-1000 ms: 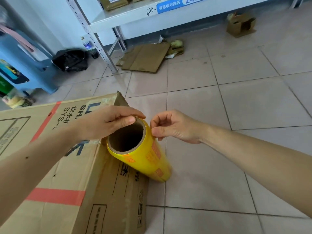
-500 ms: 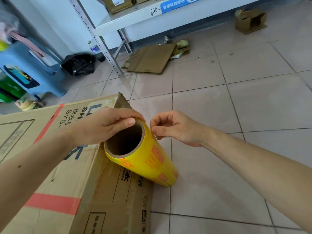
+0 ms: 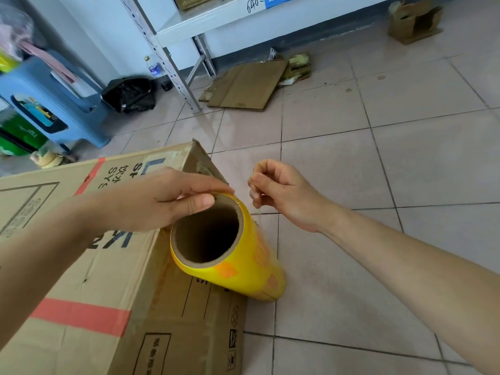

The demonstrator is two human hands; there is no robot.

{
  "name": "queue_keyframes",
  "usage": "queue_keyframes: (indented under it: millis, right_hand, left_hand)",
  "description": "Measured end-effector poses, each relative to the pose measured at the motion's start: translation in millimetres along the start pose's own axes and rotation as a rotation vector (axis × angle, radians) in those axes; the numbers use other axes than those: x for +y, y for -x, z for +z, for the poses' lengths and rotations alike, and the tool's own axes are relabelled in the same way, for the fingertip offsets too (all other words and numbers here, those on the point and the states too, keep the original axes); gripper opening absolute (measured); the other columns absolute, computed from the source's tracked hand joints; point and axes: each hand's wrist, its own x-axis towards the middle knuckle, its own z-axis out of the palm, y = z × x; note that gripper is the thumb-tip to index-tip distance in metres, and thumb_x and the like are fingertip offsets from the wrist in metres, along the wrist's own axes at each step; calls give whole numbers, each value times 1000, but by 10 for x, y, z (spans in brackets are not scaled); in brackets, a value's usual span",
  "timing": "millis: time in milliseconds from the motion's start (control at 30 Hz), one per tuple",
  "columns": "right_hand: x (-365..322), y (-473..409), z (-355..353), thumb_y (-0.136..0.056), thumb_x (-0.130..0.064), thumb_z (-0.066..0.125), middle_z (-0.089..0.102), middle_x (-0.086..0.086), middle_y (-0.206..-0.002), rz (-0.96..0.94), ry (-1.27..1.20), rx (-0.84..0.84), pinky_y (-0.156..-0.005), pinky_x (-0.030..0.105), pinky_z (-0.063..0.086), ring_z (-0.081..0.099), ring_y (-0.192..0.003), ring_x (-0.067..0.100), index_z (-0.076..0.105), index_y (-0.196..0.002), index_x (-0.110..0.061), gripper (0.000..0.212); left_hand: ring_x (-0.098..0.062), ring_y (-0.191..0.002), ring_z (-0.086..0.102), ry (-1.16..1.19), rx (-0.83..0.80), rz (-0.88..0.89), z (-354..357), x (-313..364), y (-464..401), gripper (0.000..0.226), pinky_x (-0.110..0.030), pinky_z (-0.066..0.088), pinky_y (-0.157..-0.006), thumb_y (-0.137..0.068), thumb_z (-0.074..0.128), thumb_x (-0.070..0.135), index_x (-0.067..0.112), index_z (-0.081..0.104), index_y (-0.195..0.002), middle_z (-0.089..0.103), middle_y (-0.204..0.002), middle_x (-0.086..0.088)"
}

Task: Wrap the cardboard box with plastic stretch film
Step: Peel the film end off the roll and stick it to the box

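Note:
A large cardboard box (image 3: 89,266) with red tape and printed lettering stands on the tiled floor at the left. A yellow roll of stretch film (image 3: 243,266) with a brown cardboard core stands tilted against the box's right side. My left hand (image 3: 162,198) grips the roll's top rim, thumb inside the core. My right hand (image 3: 281,190) is just right of the roll, fingers pinched on a thin clear edge of film that runs down to the roll.
A flattened cardboard sheet (image 3: 249,85) lies on the floor by a metal shelf leg (image 3: 167,63). A black bag (image 3: 130,94) and a blue stool (image 3: 54,98) are at the back left. A small open box (image 3: 414,21) sits far right.
My right hand has pulled a little away from the roll to the right, drawing out a thin strip of film. The view has shifted slightly; my left hand still holds the rim.

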Motion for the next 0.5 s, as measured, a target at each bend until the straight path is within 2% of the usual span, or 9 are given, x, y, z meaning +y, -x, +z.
queue_keyframes:
  millis: [100, 133, 200, 267, 333, 400, 433, 500]
  right_hand:
    - [30, -99, 216, -101, 0, 42, 47, 4, -65, -57, -55, 104, -53, 23, 40, 44, -55, 11, 48, -87, -7, 16]
    - [52, -119, 300, -100, 0, 43, 46, 2, -63, -71, -83, 112, -51, 21, 39, 43, -53, 9, 48, -88, -7, 15]
    - [106, -131, 438, -99, -1, 47, 49, 1, -63, -86, -161, 127, -51, 18, 41, 45, -54, 7, 51, -90, -7, 12]
    - [156, -115, 521, -97, -2, 52, 54, 1, -66, -73, -261, 160, -54, 19, 44, 49, -57, 9, 56, -92, -7, 8]
    - [193, -102, 565, -95, -3, 56, 59, 3, -71, -47, -365, 218, -59, 23, 47, 53, -63, 12, 58, -92, -7, 6]
    - [232, -85, 555, -94, -6, 58, 64, 7, -77, -19, -454, 263, -63, 25, 48, 57, -65, 13, 60, -93, -8, 3]
    - [275, -68, 521, -95, -13, 59, 65, 9, -81, 11, -468, 250, -66, 27, 49, 58, -68, 15, 62, -97, -7, 7]
    - [430, 8, 413, -91, -42, 56, 67, 11, -89, 116, -342, 137, -77, 36, 52, 64, -80, 28, 66, -106, -9, 37]
  left_hand:
    - [0, -108, 65, 80, -94, -32, -38, 71, 55, 35, -23, 53, -91, -99, 48, 47, 33, 59, -129, 69, -114, 22]
    - [-3, -106, 66, 115, -128, -79, -53, 93, 61, 37, -29, 55, -92, -95, 52, 55, 34, 60, -124, 69, -111, 20]
    - [-5, -96, 67, 155, -115, -235, -70, 185, 34, 64, -34, 56, -89, -76, 50, 84, 35, 63, -114, 69, -101, 17]
    - [-12, -79, 66, 122, -20, -430, -24, 293, -68, 82, -38, 57, -80, -74, 34, 92, 23, 68, -100, 70, -85, 7]
    - [-15, -63, 59, -38, 38, -545, 55, 354, -230, 71, -35, 52, -67, -86, 40, 76, 11, 69, -87, 64, -70, 2]
    - [-13, -52, 48, -174, 65, -528, 99, 357, -350, 51, -28, 41, -55, -95, 56, 53, 7, 66, -75, 53, -58, 3]
    - [-12, -51, 46, -199, 73, -529, 92, 355, -383, 44, -27, 38, -53, -96, 59, 44, 9, 64, -69, 51, -56, 4]
    - [-12, -53, 50, -235, 100, -570, 74, 323, -407, 40, -28, 38, -53, -98, 59, 37, 18, 59, -62, 52, -57, 5]
